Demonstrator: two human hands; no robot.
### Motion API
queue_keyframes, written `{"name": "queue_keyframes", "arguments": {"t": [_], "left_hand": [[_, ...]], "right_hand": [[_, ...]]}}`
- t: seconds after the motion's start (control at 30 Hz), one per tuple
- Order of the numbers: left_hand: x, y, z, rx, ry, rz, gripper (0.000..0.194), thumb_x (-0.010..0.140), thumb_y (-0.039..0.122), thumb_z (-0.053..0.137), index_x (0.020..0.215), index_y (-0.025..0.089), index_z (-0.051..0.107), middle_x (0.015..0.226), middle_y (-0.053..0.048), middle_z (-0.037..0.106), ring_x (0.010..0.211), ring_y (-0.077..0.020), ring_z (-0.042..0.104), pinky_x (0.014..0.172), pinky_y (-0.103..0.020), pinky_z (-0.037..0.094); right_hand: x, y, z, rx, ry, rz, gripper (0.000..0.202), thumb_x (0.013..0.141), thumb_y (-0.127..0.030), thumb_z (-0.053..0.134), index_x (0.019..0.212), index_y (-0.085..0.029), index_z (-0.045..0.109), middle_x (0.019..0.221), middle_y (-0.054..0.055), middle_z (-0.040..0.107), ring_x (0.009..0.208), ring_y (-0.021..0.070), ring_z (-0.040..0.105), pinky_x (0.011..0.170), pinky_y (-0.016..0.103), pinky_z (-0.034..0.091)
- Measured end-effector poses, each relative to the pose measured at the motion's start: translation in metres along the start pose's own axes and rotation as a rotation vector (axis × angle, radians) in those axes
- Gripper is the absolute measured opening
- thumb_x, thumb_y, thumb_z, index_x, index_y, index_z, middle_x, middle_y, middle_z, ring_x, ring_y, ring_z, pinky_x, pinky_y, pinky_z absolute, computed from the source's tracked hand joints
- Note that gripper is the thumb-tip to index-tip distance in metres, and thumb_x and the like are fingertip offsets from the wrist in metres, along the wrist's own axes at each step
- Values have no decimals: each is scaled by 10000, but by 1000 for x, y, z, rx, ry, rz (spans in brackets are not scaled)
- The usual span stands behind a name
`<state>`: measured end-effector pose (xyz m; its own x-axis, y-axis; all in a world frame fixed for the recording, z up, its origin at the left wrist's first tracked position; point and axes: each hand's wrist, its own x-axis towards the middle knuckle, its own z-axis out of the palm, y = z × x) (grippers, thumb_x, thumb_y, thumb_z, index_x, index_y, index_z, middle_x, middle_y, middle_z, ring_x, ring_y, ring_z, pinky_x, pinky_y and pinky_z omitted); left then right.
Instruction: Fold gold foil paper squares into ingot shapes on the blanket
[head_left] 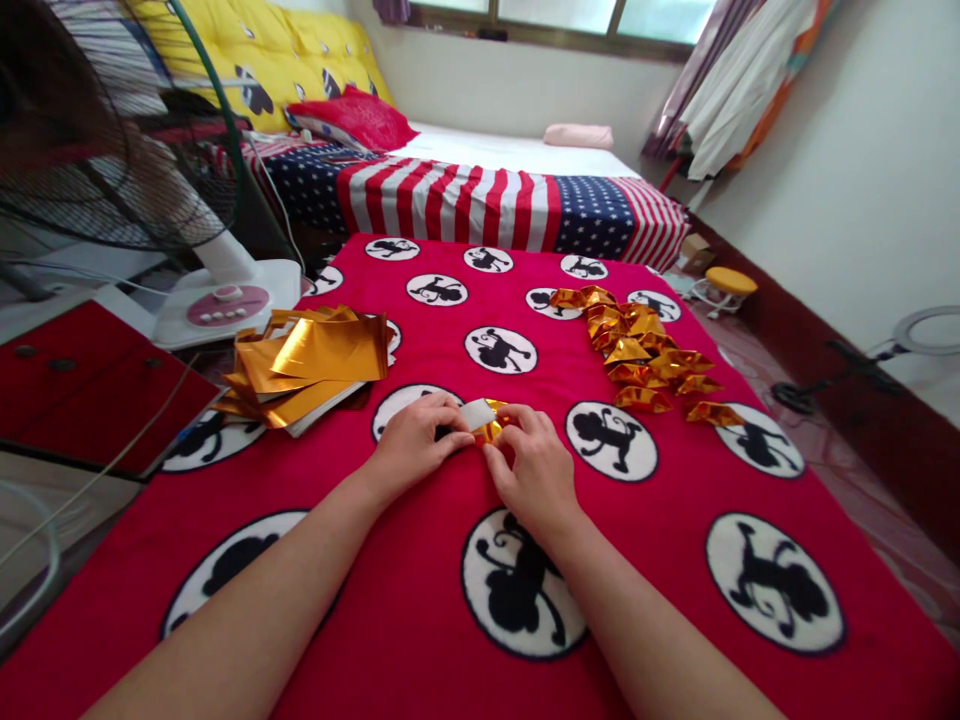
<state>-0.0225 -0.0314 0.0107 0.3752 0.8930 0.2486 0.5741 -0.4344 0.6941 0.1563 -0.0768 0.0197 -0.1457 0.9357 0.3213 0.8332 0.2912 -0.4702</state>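
Observation:
Between my two hands, just above the red cloth, is a small partly folded sheet of gold foil paper (491, 430), with a pale underside showing at its left. My left hand (422, 437) pinches its left end between thumb and fingers. On the right end, my right hand (534, 462) has its fingers and thumb closed on the gold part. To the left lies a loose stack of flat gold foil sheets (322, 350). Off to the right, several folded gold foil pieces (637, 350) sit in a cluster, shaped like small ingots.
The red cloth (645, 560) carries round white patches with black monkey figures. A fan (232, 280) stands at the left beside a red cabinet (82, 370). Behind is a bed with a striped, starred cover (465, 205). A yellow stool (729, 282) is at the right.

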Motion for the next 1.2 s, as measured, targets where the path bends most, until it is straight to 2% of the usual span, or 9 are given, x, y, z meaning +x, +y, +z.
{"name": "queue_keyframes", "arguments": {"t": [0.4,0.6,1.2], "left_hand": [[0,4,2,26,45,-28,98,798,235,671,720,178,690,917,-43,649,840,-167,604,746,-287,467],[0,4,1,36,53,-2,110,793,242,667,705,182,691,883,-47,653,833,-175,605,751,-296,477],[3,5,3,83,82,-56,95,723,202,694,631,181,677,864,-46,673,829,-184,621,767,-314,487]], "right_hand": [[2,-1,4,-25,20,35,153,847,-208,576,694,-211,583,1154,41,624,1036,232,523,781,350,473],[1,0,4,9,38,36,151,849,-211,591,699,-216,594,1128,46,632,1029,239,527,806,364,475],[2,-2,7,-48,36,51,153,857,-228,589,705,-214,593,1132,50,625,1012,237,520,700,344,468]]}}
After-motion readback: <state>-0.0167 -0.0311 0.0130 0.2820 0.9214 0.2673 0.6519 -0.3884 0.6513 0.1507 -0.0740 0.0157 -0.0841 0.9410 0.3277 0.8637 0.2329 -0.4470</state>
